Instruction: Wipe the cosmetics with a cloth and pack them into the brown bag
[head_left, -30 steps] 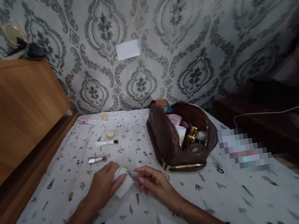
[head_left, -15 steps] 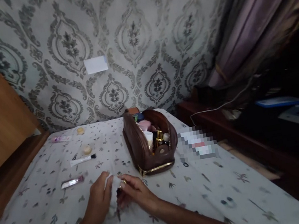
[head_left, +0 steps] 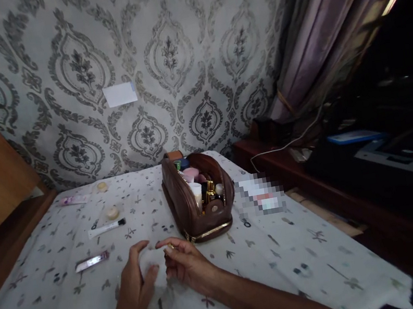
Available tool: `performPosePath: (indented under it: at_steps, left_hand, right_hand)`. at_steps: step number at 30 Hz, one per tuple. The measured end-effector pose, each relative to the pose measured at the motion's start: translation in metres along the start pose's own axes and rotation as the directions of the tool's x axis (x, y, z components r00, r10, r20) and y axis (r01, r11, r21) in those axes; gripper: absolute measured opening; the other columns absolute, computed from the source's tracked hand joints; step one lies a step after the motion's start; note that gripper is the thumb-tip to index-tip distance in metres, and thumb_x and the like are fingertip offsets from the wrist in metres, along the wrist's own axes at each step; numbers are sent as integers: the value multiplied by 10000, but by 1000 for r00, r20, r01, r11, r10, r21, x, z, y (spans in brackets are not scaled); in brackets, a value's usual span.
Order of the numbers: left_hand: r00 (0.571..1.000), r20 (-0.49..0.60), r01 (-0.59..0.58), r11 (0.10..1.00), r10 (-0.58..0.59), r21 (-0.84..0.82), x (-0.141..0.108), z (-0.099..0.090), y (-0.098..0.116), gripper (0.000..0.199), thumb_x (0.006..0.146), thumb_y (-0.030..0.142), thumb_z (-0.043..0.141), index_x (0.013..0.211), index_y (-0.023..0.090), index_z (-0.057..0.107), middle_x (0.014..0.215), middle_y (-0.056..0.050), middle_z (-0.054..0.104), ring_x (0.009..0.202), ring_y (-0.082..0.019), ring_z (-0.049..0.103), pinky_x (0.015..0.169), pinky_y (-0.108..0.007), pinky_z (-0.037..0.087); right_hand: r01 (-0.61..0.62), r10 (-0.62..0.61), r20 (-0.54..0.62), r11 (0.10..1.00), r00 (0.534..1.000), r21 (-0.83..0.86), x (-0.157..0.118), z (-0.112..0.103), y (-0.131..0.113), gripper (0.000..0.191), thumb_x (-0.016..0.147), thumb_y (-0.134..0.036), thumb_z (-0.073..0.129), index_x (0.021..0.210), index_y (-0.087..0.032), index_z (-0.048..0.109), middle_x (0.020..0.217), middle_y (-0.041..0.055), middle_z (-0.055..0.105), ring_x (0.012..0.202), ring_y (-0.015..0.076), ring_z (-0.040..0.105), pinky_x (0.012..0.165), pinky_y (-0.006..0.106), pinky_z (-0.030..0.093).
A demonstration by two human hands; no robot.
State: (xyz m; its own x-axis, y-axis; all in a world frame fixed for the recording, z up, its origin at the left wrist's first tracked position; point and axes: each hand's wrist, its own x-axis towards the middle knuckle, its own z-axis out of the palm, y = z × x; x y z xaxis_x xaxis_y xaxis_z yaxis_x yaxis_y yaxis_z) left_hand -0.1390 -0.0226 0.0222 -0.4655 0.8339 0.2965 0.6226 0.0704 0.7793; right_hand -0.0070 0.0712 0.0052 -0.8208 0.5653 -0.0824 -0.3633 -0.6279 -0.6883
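Observation:
My left hand [head_left: 135, 282] is curled around a crumpled white cloth or tissue [head_left: 151, 263], its thumb bent over the near side. Close beside it, my right hand [head_left: 194, 267] pinches a small dark item with a gold part [head_left: 171, 247]; the fingers cover most of it, so its kind does not show. Just beyond the hands stands an open brown toiletry bag [head_left: 178, 201], unzipped at the top. Inside are a white tube [head_left: 196, 192], a gold-capped bottle [head_left: 210, 190] and a pink item [head_left: 191, 174].
Left of the bag on the patterned cloth [head_left: 259, 282] lie a brush [head_left: 108, 227], a slim shiny tube [head_left: 92, 261], a pinkish tube [head_left: 74, 200] and two small round yellowish items [head_left: 112, 212]. A blurred-out white item [head_left: 260, 194] lies right of the bag. Wallpaper rises behind.
My hands have shifted slightly; the left fingers have opened wider around the white cloth, and the small item sits less exposed in my right hand. The view has turned a little right.

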Motion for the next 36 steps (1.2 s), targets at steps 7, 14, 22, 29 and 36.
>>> performPosePath:
  at_steps: [7, 14, 22, 29, 36]
  left_hand:
    - [998, 54, 20, 1000, -20, 11, -2, -1, -7, 444, 917, 554, 358, 944, 178, 591, 464, 60, 514, 420, -171, 517, 465, -275, 422]
    - [999, -44, 20, 992, -25, -121, -2, 7, -4, 473, 941, 545, 343, 785, 185, 608, 599, -25, 610, 582, -189, 585, 594, -302, 499]
    - [990, 51, 139, 961, -131, -240, 4, 4, 10, 495, 908, 618, 360, 632, 226, 483, 598, -10, 571, 597, -176, 537, 601, -290, 480]
    - [978, 135, 189, 953, -160, -238, 8, 2, 12, 513, 930, 596, 307, 632, 211, 466, 582, 7, 544, 599, -162, 516, 574, -272, 424]
    - [989, 138, 56, 998, -52, -24, 5, -3, 7, 418, 951, 482, 338, 747, 186, 551, 615, 15, 575, 576, -146, 520, 585, -260, 380]
  right_hand:
    - [-59, 57, -35, 997, 998, -53, 0, 1, 3, 522, 565, -414, 895, 928, -161, 618, 620, -25, 658, 528, 86, 608, 469, 168, 394]
    - [-76, 63, -117, 991, 991, -110, -5, 9, 2, 531, 450, -297, 937, 889, -170, 668, 690, -44, 677, 496, 57, 590, 470, 162, 384]
    - [33, -60, -146, 983, 988, -178, -2, 6, 4, 478, 446, -254, 924, 882, -190, 739, 704, -38, 670, 581, 75, 548, 495, 181, 421]
    - [180, -228, -87, 909, 970, -375, 0, 3, 4, 376, 557, -302, 876, 885, -197, 723, 771, -19, 662, 645, 100, 547, 566, 213, 440]
    - [201, -248, -18, 826, 969, -527, -4, 10, -4, 315, 699, -436, 764, 785, -184, 597, 727, -10, 596, 575, 100, 492, 473, 212, 397]
